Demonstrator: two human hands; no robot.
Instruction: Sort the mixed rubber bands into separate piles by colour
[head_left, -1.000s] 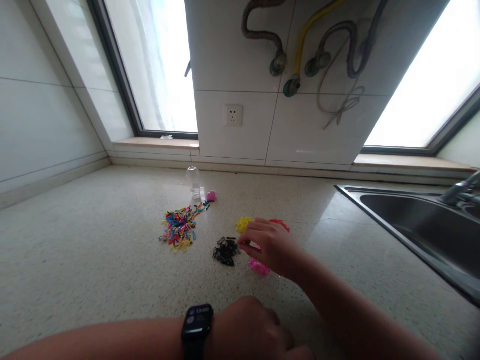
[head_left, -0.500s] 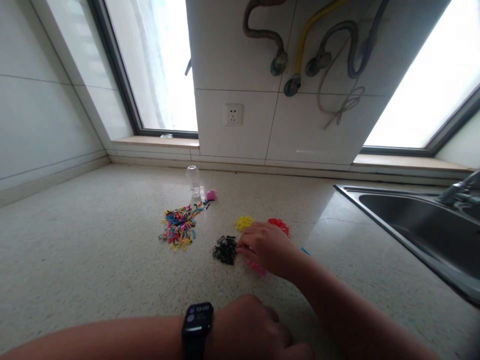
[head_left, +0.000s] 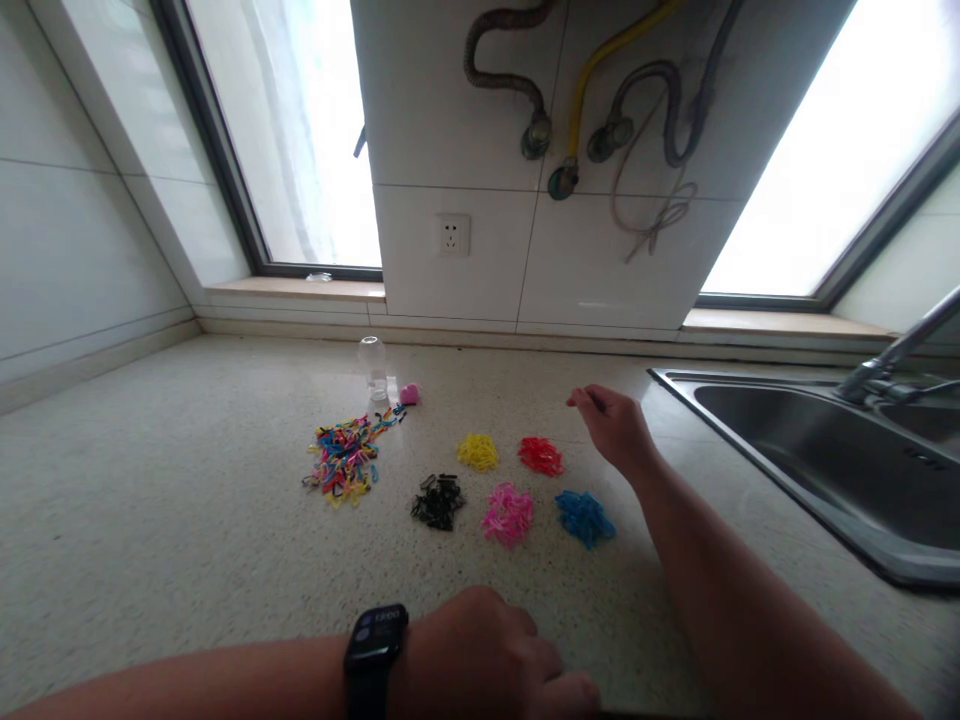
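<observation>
On the speckled countertop [head_left: 187,500] lies a mixed heap of small coloured bands [head_left: 343,462]. To its right sit sorted small piles: yellow [head_left: 478,452], red [head_left: 541,456], black [head_left: 436,500], pink [head_left: 508,514] and blue [head_left: 584,516]. My right hand [head_left: 611,422] hovers above and right of the red pile, fingers curled in a pinch; what they hold is too small to make out. My left hand [head_left: 487,660] rests near the front edge as a loose fist, a black smartwatch [head_left: 373,640] on the wrist.
A small clear bottle [head_left: 372,366] and a pink cap [head_left: 409,394] stand behind the mixed heap. A steel sink [head_left: 817,450] with a tap [head_left: 892,358] fills the right side. Tiled wall with a socket [head_left: 452,236] and hoses [head_left: 592,110] rises behind.
My right hand has lifted off the black and pink piles and moved right and back, uncovering the pink, red and blue piles. The left hand has stayed put.
</observation>
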